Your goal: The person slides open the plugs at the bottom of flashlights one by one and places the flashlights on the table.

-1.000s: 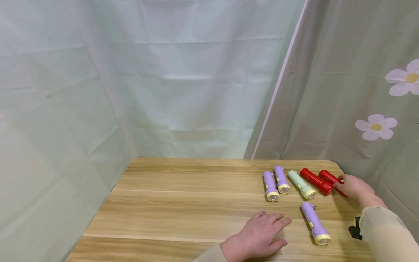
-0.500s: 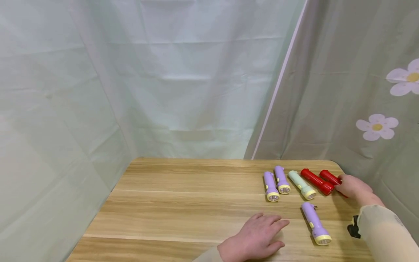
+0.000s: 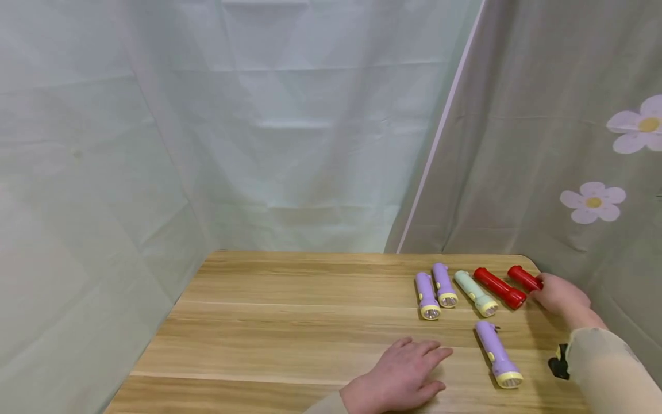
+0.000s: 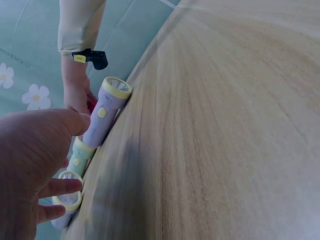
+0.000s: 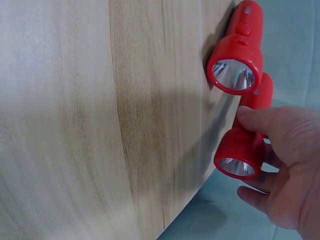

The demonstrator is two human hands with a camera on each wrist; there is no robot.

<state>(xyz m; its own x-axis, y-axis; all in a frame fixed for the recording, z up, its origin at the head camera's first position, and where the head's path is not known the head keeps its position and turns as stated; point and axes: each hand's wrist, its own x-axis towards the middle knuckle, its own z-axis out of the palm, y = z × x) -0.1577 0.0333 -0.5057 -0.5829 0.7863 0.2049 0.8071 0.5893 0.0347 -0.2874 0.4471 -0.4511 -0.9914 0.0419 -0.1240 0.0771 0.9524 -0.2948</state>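
Red flashlights (image 3: 499,287) x2, 1 in R hand (image 3: 561,294), 3 purple (image 3: 495,352), 1 green (image 3: 476,294)

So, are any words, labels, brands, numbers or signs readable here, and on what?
None clearly readable.
Yellow label on the black wrist camera: too small.
Dark marks on the curtain: too blurred.
Small mark on the loose red flashlight: too blurred.
Faint mark on the held red flashlight: too blurred.
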